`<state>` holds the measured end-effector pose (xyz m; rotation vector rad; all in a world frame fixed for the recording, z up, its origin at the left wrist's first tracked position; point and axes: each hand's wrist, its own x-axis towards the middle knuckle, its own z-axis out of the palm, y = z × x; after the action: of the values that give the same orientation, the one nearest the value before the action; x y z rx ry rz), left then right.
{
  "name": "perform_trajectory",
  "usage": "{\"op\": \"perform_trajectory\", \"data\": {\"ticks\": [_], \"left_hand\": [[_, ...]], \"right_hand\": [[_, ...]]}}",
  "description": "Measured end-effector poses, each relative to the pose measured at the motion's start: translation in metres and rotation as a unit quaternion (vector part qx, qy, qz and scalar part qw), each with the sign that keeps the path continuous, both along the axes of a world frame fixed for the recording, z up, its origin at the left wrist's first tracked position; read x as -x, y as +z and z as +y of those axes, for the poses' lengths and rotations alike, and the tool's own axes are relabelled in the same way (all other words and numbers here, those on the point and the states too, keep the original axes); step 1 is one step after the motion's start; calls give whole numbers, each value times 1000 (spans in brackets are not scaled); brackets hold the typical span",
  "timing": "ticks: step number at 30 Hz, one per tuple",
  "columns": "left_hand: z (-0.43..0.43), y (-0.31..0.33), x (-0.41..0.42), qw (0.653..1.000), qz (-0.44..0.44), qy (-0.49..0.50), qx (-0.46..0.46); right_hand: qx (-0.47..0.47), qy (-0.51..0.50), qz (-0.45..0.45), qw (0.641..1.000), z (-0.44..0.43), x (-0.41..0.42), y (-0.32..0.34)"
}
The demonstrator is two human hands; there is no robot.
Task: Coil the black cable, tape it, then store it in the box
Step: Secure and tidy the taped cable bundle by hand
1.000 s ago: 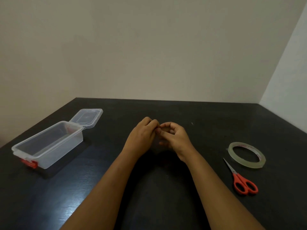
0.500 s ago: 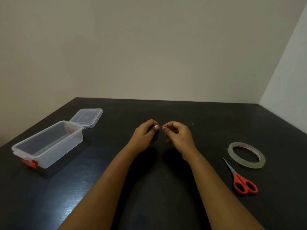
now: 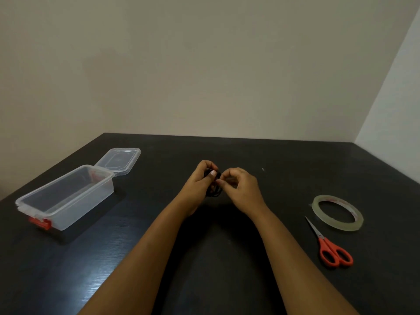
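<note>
A small coil of black cable (image 3: 214,192) hangs between my two hands above the middle of the dark table. My left hand (image 3: 200,185) grips the coil, thumb on top. My right hand (image 3: 241,188) pinches the coil's right side with thumb and fingertips; tape on it is too small to make out. The clear plastic box (image 3: 66,196) sits open at the left, its lid (image 3: 120,160) folded back. A roll of clear tape (image 3: 337,212) lies flat at the right.
Orange-handled scissors (image 3: 329,246) lie just in front of the tape roll, blades pointing away from me. The box has a red latch (image 3: 39,222) on its near end. The black table (image 3: 204,258) meets beige walls at the back and right.
My hands parted slightly from a tight clasp, and the black coil became visible between them. The hands have since closed in on it again, with more of the coil showing below the fingers.
</note>
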<state>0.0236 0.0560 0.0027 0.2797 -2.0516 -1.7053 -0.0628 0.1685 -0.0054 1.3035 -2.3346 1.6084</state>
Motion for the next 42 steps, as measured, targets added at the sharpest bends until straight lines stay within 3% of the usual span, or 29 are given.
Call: {"op": "perform_trajectory", "data": {"ticks": [10, 15, 29, 42], "left_hand": [[9, 3, 0, 981, 43, 29, 186], [15, 3, 1, 974, 69, 33, 212], [28, 3, 4, 989, 77, 37, 124], [18, -1, 7, 998, 3, -15, -62]], "right_hand": [[16, -38, 0, 999, 4, -1, 3], [42, -63, -24, 997, 4, -3, 4], [97, -123, -4, 988, 5, -7, 4], [89, -137, -36, 986, 4, -4, 4]]}}
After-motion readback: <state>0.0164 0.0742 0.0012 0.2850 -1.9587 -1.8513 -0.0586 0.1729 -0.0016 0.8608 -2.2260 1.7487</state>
